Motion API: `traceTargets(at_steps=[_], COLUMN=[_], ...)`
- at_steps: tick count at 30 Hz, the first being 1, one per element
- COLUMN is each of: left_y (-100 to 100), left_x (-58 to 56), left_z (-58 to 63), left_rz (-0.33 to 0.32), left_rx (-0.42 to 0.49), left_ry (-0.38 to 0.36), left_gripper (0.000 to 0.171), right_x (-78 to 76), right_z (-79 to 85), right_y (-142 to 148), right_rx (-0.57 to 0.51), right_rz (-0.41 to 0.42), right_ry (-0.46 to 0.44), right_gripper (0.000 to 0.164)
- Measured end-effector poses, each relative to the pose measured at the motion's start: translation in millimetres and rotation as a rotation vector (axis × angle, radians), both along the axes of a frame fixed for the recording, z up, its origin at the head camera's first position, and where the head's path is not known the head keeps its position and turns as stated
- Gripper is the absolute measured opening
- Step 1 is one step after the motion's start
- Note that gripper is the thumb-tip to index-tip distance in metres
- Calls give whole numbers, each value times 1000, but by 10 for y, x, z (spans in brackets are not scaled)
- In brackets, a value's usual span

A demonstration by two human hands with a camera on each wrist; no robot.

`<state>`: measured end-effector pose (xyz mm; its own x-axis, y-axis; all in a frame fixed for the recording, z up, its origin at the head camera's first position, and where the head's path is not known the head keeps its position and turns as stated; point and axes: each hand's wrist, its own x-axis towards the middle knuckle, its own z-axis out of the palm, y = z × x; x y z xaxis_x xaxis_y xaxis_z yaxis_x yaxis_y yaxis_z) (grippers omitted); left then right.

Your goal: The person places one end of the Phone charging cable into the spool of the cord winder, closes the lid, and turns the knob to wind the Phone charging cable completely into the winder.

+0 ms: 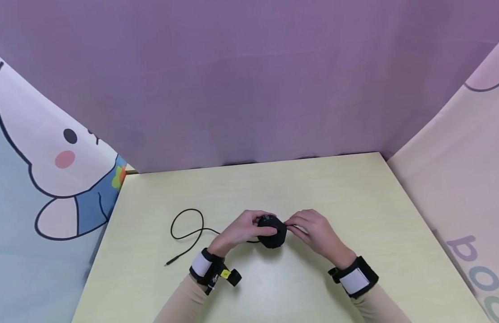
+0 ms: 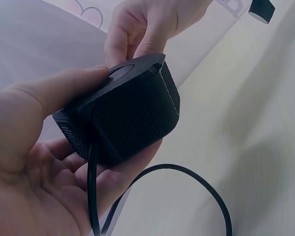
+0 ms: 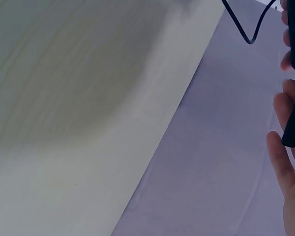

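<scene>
My left hand (image 1: pixel 245 227) grips a chunky black device (image 1: pixel 272 237) with mesh sides and a round inset on its face, like a small speaker. The thumb lies on that face, and the fingers support it from beneath in the left wrist view. A thin black cable (image 2: pixel 92 189) runs out of its side. At the device's right side, my right hand (image 1: pixel 314 231) pinches a slim, tapered black piece (image 3: pixel 293 120) between thumb and fingers. I cannot tell whether this piece is joined to the device.
Left of the hands, the cable lies in a loop on the pale wooden table (image 1: pixel 334 188), ending in a thin jack plug (image 1: pixel 171 260). A purple cloth (image 1: pixel 249 89) hangs behind the table, with printed cloths at both sides. Both wrists wear black straps.
</scene>
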<state>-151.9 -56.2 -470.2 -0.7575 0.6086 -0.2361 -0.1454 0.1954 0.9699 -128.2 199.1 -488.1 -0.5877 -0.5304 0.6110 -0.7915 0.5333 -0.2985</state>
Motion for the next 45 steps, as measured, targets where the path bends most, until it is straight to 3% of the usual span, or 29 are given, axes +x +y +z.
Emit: traceTargets(at_steps=[13,19,27,39,45], left_y=[-10,-35,-32,-4,10], left_x=[22,28,19,1,2], left_z=[-23,-15,-8,34,42], left_rz=[-7,2,2,-8,8], left_rx=[9,1,-13,-33,-90], left_ry=[-15,-10,4,58,139], left_gripper=[49,53,52,52,53], right_x=[13,14,12,-7,-1], right_z=[-23,-13,-7,16,25], right_y=[54,103,150,199,221], right_rx=[-37,-44,-49,-53,-59], right_rz=[-22,-45,-60,-71,-92], right_ry=[22,22,4,15,21], right_gripper=[25,6,5,17,20])
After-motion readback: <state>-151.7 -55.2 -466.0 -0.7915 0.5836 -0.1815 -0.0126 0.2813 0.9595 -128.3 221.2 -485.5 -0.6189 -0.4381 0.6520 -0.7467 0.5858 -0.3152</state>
